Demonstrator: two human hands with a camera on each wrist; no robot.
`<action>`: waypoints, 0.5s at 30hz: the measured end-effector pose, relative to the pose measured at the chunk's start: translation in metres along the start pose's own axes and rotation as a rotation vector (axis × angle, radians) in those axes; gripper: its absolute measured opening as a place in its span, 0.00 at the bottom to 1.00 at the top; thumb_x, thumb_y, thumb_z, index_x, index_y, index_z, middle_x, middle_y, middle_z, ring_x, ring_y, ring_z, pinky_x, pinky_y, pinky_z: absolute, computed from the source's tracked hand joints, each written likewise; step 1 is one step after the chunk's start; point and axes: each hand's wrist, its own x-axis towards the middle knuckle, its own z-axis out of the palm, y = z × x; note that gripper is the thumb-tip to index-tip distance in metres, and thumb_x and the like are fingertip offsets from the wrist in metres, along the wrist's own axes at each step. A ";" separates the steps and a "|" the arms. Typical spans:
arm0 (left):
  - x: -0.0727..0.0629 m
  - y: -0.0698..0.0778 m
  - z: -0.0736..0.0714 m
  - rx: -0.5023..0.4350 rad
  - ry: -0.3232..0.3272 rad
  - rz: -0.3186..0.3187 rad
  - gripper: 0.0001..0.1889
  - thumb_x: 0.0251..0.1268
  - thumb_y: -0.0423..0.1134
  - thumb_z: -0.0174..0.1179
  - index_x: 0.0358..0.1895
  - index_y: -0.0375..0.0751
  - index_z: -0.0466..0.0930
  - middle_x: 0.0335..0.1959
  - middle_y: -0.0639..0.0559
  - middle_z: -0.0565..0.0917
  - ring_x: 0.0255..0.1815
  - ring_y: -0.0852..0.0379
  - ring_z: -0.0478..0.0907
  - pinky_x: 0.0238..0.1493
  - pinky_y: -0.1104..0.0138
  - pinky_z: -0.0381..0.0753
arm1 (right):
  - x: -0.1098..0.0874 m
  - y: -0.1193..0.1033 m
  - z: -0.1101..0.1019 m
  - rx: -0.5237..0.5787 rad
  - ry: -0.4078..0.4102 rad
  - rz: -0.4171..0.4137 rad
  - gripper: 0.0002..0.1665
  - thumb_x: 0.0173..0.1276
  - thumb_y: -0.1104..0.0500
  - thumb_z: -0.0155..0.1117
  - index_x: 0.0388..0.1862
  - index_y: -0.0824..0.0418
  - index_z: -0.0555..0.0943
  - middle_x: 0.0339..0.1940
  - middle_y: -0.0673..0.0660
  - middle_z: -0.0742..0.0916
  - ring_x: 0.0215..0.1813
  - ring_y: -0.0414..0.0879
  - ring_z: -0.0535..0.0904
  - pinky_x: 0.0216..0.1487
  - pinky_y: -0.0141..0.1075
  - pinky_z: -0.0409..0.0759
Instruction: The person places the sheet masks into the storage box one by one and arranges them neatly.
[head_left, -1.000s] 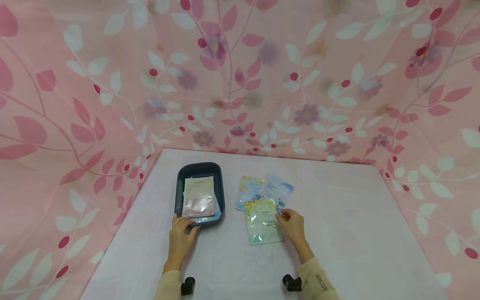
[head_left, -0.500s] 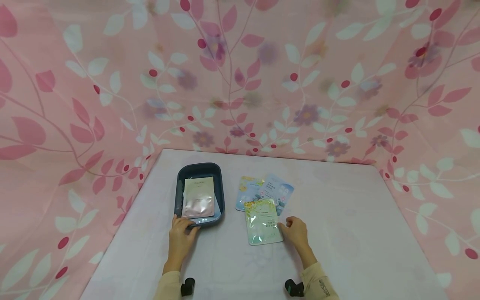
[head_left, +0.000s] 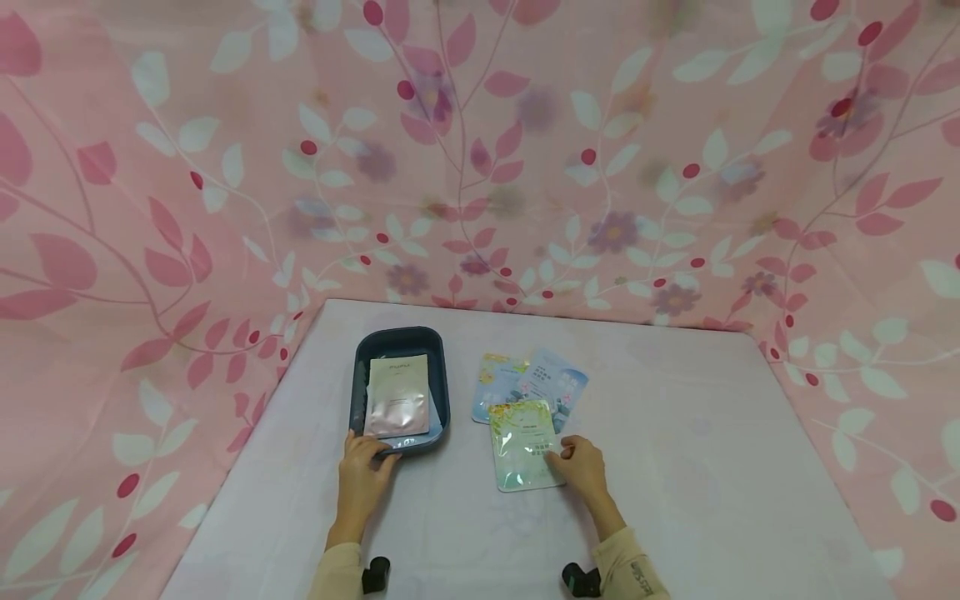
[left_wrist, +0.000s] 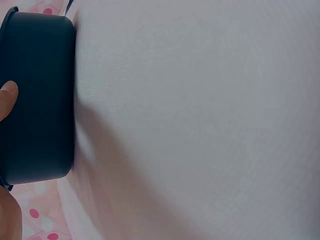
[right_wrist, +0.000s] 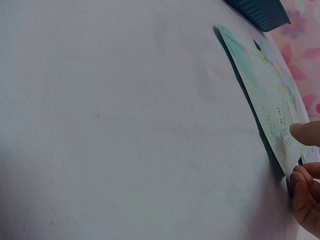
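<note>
In the head view my left hand (head_left: 362, 481) holds the near left corner of a dark blue tray (head_left: 438, 367); in the left wrist view its thumb lies against the tray wall (left_wrist: 42, 100). A green-pink sheet mask packet (head_left: 398, 392) lies in the tray, over a blue one (head_left: 420, 437). My right hand (head_left: 585, 471) is at the right edge of a green sheet mask packet (head_left: 521, 454). The right wrist view shows the thumb over the packet (right_wrist: 272, 105) and curled fingers at its edge, pinching it. The fingertips beneath are partly hidden.
Behind the green packet, a yellow-blue packet (head_left: 489, 392) and a light blue packet (head_left: 557, 379) overlap on the white tablecloth (head_left: 675, 433). Pink floral cloth (head_left: 480, 167) hangs behind the table and at both sides. Black devices (head_left: 377, 575) sit at both wrists.
My right hand has slid toward me along the green packet's right edge, and its thumb has come over the packet. The left hand and tray stay in place.
</note>
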 end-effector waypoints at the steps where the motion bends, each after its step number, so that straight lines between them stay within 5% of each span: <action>1: 0.000 0.000 0.000 0.000 0.001 0.003 0.15 0.24 0.19 0.75 0.22 0.30 0.80 0.22 0.43 0.81 0.33 0.43 0.76 0.58 0.37 0.65 | 0.000 0.000 0.002 -0.001 -0.003 0.004 0.26 0.53 0.59 0.71 0.44 0.77 0.78 0.27 0.58 0.82 0.31 0.49 0.76 0.31 0.39 0.78; 15: 0.000 0.002 -0.001 0.003 -0.005 -0.004 0.15 0.26 0.19 0.75 0.22 0.30 0.80 0.22 0.43 0.81 0.34 0.44 0.76 0.59 0.38 0.64 | -0.001 -0.003 0.010 -0.007 0.000 -0.007 0.30 0.47 0.60 0.74 0.46 0.76 0.76 0.27 0.58 0.80 0.30 0.48 0.74 0.29 0.39 0.75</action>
